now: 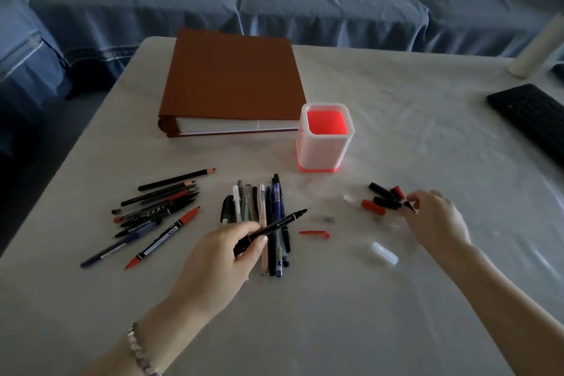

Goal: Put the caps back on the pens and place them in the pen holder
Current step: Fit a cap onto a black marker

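Gripping an uncapped black pen [274, 227] in the left hand [225, 249], fingers curled round the barrel, tip angled toward the right hand [436, 220]. Reaching out with the right forearm over the counter [335, 314], fingertips pinching a small dark cap [410, 206] at the near edge of a cluster of red and black caps [381, 197]. Beyond and between both hands, upright: the pen holder [323, 149].

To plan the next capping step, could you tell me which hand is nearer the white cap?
The right hand: it is just beyond and right of the white cap, pinching a dark cap. The left hand holds a black pen far to its left.
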A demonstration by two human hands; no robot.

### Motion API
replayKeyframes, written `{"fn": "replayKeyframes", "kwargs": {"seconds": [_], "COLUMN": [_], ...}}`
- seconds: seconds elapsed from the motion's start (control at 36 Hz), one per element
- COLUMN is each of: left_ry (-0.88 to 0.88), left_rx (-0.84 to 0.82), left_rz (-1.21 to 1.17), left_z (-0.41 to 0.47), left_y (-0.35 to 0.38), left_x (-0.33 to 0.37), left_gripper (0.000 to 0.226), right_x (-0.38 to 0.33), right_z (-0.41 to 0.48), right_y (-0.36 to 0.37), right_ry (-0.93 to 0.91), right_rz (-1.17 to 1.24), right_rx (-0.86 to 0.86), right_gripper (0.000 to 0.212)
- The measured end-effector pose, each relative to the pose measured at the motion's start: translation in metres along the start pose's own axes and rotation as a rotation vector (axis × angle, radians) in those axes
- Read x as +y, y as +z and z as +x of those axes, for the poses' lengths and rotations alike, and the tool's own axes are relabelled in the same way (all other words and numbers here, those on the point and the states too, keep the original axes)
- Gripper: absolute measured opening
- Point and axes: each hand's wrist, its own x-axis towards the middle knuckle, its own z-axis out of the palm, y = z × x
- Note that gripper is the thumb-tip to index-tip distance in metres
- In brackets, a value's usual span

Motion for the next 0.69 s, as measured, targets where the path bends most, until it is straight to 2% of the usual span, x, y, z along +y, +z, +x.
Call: {"fn": "replayKeyframes", "kwargs": {"seconds": [0.19,0.33,0.42,0.47,0.69], "left_ry": [-0.009,0.019,0.044,0.038,0.079], "left_rx": [-0.046,-0.045,-0.055,-0.064,-0.056], "left_rz": [-0.03,-0.034,-0.076,-0.124,-0.146], "left_z": [-0.003,-0.005,-0.005,-0.006,-0.009], "left_y": [-0.002,-0.003,-0.004,-0.005,-0.009], "left_x": [0.004,0.007,0.009,0.01,0.008], "left_gripper": [0.013,0.012,0.014,0.013,0.022], "right_x": [-0.002,-0.037,-0.063,-0.074,-0.083], "right_z": [-0.007,-0.037,-0.059,-0.069,-0.077], "right_y": [0.004,-0.017,-0.034,-0.041,-0.044], "right_ry": [0.009,-0.135,-0.197,-0.261,-0.418], "right_rz": [0.07,0.52,0.753,0.84,0.729], "right_rx": [0.013,0.058,-0.053,-0.158,-0.263], "right_gripper": [0.022,0.014,0.007,0.016,0.02]}}
